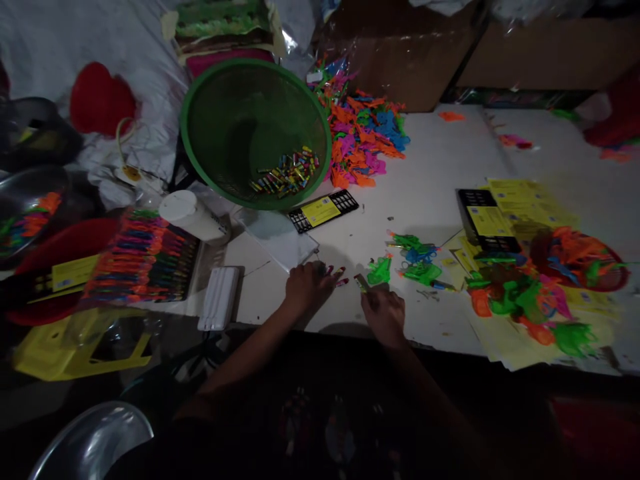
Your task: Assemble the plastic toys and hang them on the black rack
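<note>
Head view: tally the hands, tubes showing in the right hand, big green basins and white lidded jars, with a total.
Hands: 2 (left hand, right hand)
Tubes in the right hand: 1
Big green basins: 1
White lidded jars: 1
Total: 5

Sits in dim light around a white counter (430, 160) running toward three o'clock, with pale, creased sheeting (125, 40) draped at ten, brown cardboard boxes (400, 60) standing along one to two, and deep shadow at six o'clock.
</note>
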Motion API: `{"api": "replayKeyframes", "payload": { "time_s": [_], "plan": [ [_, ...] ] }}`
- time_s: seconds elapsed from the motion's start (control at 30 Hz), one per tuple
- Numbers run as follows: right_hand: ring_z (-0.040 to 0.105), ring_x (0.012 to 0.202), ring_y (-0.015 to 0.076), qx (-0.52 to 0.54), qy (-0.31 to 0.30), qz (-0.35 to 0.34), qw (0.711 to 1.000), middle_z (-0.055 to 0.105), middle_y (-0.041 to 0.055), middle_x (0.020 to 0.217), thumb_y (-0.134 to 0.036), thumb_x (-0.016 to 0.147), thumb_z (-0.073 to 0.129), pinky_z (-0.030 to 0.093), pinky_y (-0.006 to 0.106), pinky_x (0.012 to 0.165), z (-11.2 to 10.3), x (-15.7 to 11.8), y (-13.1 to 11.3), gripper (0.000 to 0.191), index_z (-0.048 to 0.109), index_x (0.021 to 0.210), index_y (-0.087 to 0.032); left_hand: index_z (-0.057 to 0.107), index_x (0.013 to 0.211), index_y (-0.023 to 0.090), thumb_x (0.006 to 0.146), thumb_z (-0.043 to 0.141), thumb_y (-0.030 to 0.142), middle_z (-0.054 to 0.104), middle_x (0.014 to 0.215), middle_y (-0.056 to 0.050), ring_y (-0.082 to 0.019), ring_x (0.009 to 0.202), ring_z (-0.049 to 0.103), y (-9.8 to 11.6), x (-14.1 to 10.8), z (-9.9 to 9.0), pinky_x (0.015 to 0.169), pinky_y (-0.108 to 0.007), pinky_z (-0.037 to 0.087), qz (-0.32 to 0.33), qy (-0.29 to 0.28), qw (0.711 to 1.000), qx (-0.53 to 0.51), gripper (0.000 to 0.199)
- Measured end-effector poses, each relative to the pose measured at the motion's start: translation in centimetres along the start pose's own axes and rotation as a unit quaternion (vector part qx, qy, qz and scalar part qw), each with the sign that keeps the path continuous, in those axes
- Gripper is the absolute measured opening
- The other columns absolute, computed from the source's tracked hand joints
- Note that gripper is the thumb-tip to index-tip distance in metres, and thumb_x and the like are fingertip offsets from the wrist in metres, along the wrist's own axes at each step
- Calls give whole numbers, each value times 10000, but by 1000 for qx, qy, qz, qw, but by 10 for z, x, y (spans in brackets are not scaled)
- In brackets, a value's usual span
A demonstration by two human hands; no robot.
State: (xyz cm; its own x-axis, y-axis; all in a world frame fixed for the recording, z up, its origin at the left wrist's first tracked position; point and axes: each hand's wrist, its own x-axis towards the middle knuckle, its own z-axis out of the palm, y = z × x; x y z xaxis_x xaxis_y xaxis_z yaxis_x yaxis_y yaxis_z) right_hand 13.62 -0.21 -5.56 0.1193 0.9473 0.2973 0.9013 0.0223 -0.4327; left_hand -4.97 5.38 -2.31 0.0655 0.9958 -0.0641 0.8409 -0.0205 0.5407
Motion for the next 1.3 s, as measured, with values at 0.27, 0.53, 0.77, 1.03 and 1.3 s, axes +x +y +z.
{"api": "replayKeyframes", "payload": {
  "time_s": [0.27, 0.53, 0.77, 1.03, 1.3],
  "plan": [
    [510, 821, 248, -83, -102, -45, 990, 598, 97, 787, -297, 802, 480, 327, 369, 717, 10, -1, -28, 142, 552, 788, -176, 456, 1129, 137, 829, 425, 309, 513, 1008, -165, -288, 932, 507, 38, 4, 42, 734, -393, 414, 41, -33, 992, 119, 347],
    [548, 780, 202, -21, -85, 23, 996, 615, 68, 760, -260, 794, 488, 338, 330, 735, 19, 21, -33, 116, 556, 771, -169, 500, 961, 193, 785, 506, 265, 597, 863, -83, -224, 823, 578, 25, 18, 25, 701, -330, 432, -73, -117, 969, -205, 191],
    [555, 737, 166, 31, -114, -17, 993, 626, 44, 726, -320, 819, 462, 351, 280, 715, 4, 21, -46, 202, 593, 781, -171, 525, 951, 169, 700, 630, 315, 586, 669, 11, -98, 538, 559, 16, 12, 21, 526, -210, 444, -218, -243, 754, -570, 309],
    [539, 878, 222, 14, -86, 9, 996, 641, 86, 911, -340, 821, 477, 362, 367, 815, 3, 71, -29, 259, 638, 937, -174, 523, 1050, 190, 665, 687, 215, 638, 798, -29, -133, 649, 613, 2, 6, 17, 619, -264, 483, -248, -262, 641, -678, 419],
    [535, 961, 196, 136, -136, -43, 980, 632, 83, 981, -232, 835, 470, 373, 349, 877, 15, 108, -14, 176, 623, 903, -177, 516, 1103, 226, 673, 686, 236, 623, 994, -67, -157, 747, 621, -7, 9, 9, 693, -306, 465, -233, -304, 658, -648, 462]
  ]
}}
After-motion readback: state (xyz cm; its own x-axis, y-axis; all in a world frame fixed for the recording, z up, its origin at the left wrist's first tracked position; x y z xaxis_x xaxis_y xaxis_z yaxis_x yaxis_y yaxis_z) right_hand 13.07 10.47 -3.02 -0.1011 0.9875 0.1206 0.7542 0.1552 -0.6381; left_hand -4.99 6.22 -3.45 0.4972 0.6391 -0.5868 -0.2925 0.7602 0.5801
